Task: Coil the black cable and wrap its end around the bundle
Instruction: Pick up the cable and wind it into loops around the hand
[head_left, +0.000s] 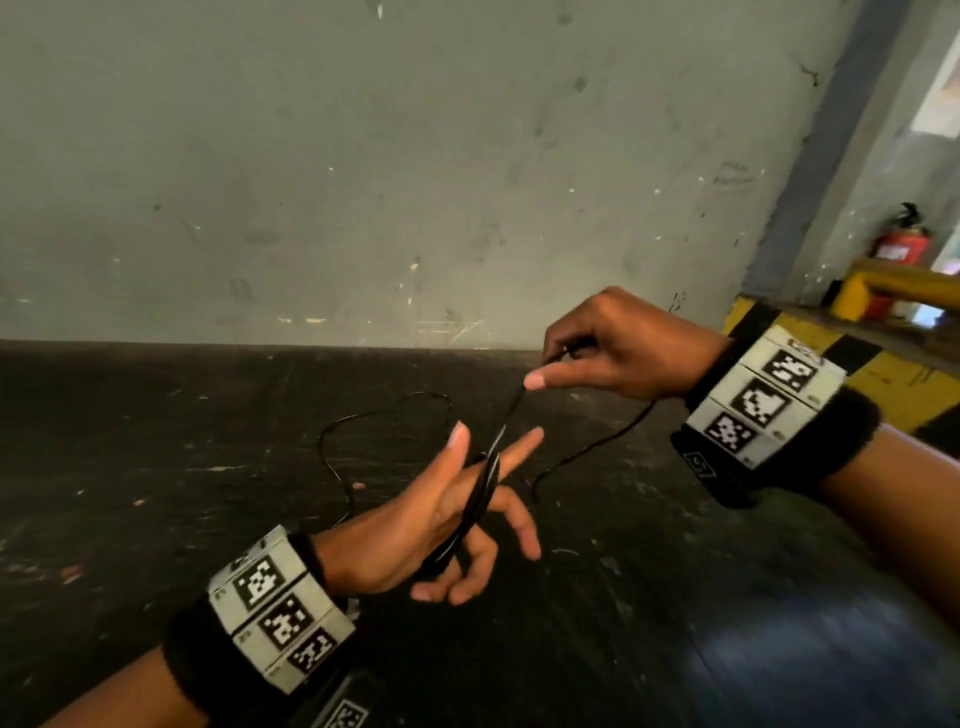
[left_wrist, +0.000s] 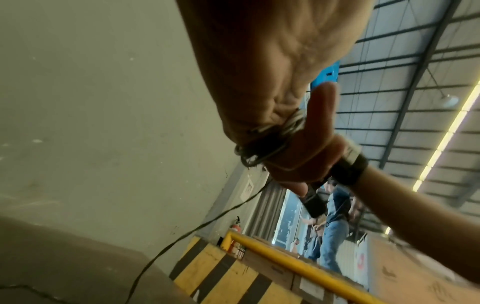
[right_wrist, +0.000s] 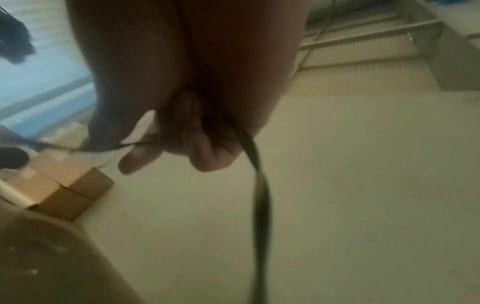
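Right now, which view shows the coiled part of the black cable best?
The head view: the coiled loops run across the left hand, with the strand rising to the right hand and slack on the dark floor. The left wrist view shows the loops close but partly hidden. The right wrist view shows only a blurred strand.

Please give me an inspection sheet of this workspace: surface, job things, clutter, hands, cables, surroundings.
Surface: dark scuffed floor, below a grey marked wall.
Job's things: black cable, several turns looped around the left hand's spread fingers; coiling unfinished, end not yet wrapped.
Clutter: nothing seen on the floor near the hands.
Hands: left hand open, fingers spread as a form for the coil; right hand pinches the cable above it.
Cables: a loose length trails in a curve on the floor.
Surroundings: red fire extinguisher, yellow rail, yellow-black striped kerb; people stand far behind in the left wrist view.
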